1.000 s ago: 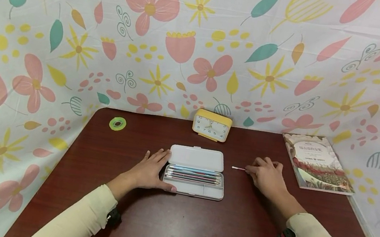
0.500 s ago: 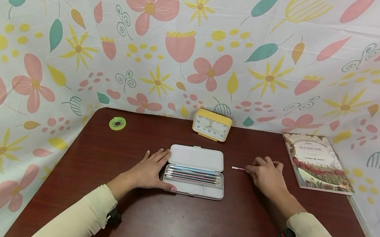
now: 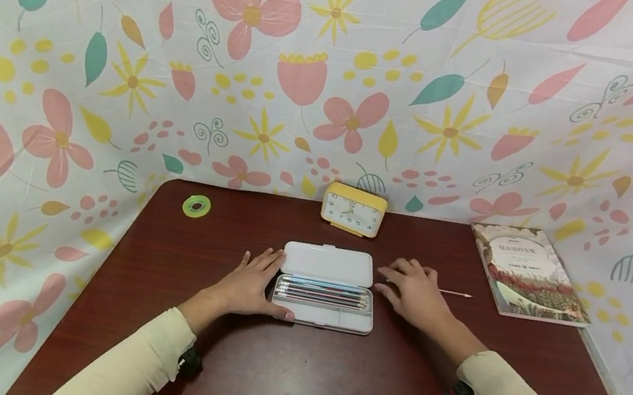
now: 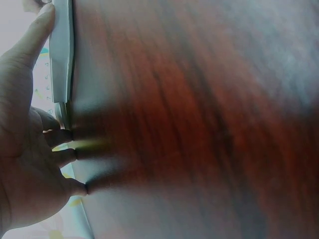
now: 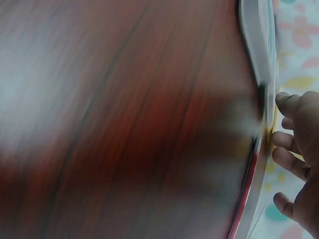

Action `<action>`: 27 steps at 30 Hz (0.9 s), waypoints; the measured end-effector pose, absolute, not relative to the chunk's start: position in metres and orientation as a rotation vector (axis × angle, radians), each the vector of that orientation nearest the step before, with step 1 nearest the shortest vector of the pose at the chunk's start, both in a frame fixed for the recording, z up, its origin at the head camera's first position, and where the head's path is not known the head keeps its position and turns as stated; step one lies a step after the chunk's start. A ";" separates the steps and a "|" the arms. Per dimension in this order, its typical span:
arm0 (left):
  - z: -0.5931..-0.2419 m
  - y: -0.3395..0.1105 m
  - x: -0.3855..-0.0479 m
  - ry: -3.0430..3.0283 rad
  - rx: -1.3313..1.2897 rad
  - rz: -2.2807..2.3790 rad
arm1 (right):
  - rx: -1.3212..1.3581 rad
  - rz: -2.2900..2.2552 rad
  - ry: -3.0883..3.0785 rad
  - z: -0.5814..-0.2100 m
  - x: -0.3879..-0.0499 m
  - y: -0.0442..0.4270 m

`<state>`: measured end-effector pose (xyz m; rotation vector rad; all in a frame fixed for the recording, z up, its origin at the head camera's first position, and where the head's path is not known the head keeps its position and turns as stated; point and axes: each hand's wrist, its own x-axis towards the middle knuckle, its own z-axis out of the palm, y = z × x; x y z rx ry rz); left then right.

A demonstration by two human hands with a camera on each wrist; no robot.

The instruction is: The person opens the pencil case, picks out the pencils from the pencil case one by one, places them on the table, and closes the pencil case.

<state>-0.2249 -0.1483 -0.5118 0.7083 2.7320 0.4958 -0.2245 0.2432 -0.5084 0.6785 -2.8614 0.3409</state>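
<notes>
The white pencil case (image 3: 324,287) lies with its lid raised back, several pencils (image 3: 321,292) in its rear compartment. My left hand (image 3: 238,285) rests spread at the case's left side, thumb along the front edge; in the left wrist view the left hand (image 4: 25,124) has its thumb against the case (image 4: 61,55). My right hand (image 3: 418,295) hovers just right of the case over a loose pencil (image 3: 455,293), whose point shows beyond the hand. In the right wrist view, the fingers of the right hand (image 5: 301,144) are apart beside the red pencil (image 5: 244,199), not gripping it.
A yellow clock (image 3: 353,210) stands behind the case. Green tape (image 3: 186,205) lies at the back left and a book (image 3: 526,273) at the back right of the brown table (image 3: 289,378). Patterned cloth (image 3: 334,77) hangs behind.
My right hand has let go of the loose pencil and shifted left toward the case, uncovering the pencil's pointed end. The left hand has stayed in place.
</notes>
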 end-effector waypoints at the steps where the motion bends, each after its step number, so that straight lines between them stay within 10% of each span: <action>1: -0.512 -0.148 -0.225 2.732 0.708 0.498 | 0.703 0.355 -2.856 -0.508 -0.224 0.236; 27: -0.515 -0.149 -0.227 2.749 0.724 0.469 | 1.002 0.361 -2.771 -0.503 -0.217 0.126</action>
